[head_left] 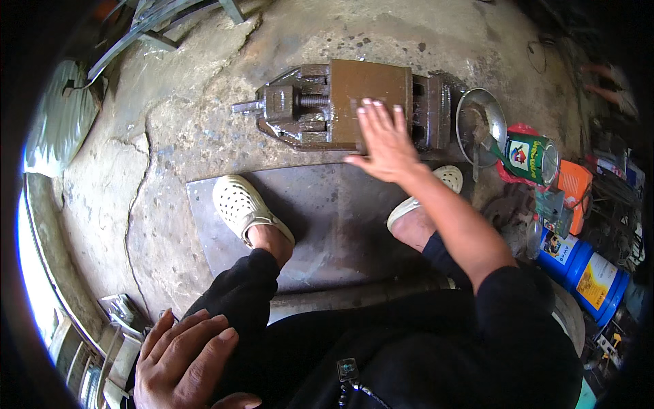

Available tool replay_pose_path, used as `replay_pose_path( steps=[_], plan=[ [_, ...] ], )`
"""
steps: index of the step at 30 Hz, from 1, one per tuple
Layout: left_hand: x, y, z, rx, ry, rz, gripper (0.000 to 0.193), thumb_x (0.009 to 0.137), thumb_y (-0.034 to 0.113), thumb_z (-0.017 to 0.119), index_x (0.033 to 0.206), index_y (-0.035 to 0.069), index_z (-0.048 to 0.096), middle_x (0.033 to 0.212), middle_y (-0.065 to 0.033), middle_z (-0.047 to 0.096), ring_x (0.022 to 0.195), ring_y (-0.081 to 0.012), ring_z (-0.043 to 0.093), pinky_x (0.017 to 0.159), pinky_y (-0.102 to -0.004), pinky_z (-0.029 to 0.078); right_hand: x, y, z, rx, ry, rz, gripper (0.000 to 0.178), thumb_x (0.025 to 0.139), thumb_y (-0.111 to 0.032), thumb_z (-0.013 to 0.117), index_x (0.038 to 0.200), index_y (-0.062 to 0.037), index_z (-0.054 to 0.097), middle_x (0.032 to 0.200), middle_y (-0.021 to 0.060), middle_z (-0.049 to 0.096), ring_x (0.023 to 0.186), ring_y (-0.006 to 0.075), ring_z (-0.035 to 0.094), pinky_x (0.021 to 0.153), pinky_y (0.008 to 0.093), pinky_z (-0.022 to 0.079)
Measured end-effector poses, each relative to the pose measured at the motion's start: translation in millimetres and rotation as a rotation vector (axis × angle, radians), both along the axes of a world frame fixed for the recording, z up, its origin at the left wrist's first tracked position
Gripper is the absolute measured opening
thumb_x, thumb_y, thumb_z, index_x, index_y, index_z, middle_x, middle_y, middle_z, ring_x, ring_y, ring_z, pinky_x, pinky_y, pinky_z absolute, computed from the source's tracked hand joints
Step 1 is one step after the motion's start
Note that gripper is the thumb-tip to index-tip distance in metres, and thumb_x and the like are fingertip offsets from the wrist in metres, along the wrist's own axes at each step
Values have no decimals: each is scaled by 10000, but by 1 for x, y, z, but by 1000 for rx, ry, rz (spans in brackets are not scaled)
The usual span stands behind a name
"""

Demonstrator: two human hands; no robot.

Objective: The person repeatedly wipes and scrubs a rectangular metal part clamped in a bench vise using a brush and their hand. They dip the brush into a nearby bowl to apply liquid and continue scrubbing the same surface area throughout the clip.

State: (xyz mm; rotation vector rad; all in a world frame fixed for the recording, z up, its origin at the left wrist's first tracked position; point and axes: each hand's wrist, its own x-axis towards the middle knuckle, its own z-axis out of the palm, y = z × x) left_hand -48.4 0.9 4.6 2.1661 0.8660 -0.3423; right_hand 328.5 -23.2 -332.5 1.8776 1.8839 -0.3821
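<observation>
A heavy machine vise (371, 85), wet and brown, lies on the concrete floor in front of me, its screw end toward the left. My right hand (386, 142) is laid flat over the front part of its broad top plate, fingers stretched out and nothing held. The fingertips look wet or greasy. My left hand (185, 358) hangs low at the left, over my knee, with its fingers extended and holding nothing. Right of the vise stands a round metal bowl (496, 116) with a brush (496, 144) across its rim.
A dark metal sheet (327, 218) lies under my feet, in pale clogs (238, 203). At the right are a green can (541, 161), an orange container (575, 191) and a blue bucket (593, 276). A metal frame (146, 31) stands far left, and another person's hand (599, 82) shows far right.
</observation>
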Motion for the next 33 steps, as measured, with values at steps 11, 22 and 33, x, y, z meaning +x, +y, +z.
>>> replay_pose_path(
  steps=[11,22,33],
  plan=[
    [7,5,0,21,-45,-11,804,833,690,644,1255,7,597,1140,-253,696,1078,-442,690,980,-640,481,6,24,6,-38,55,144,1145,882,-852,333,1601,13,120,1690,180,88,1571,292,69,1252,570,75],
    [-6,3,-2,2,-8,4,828,829,695,650,1268,-5,591,1130,-257,695,1079,-446,689,992,-642,471,4,45,-1,44,32,162,1123,899,-837,303,1610,-3,59,1692,190,20,1571,304,27,1266,524,19],
    [-12,1,-5,6,-6,14,821,836,700,637,1277,10,581,1130,-256,697,1083,-442,688,998,-636,473,7,45,-2,-4,30,228,1146,884,-854,306,1602,11,77,1685,198,84,1569,307,57,1272,500,65]
  ],
)
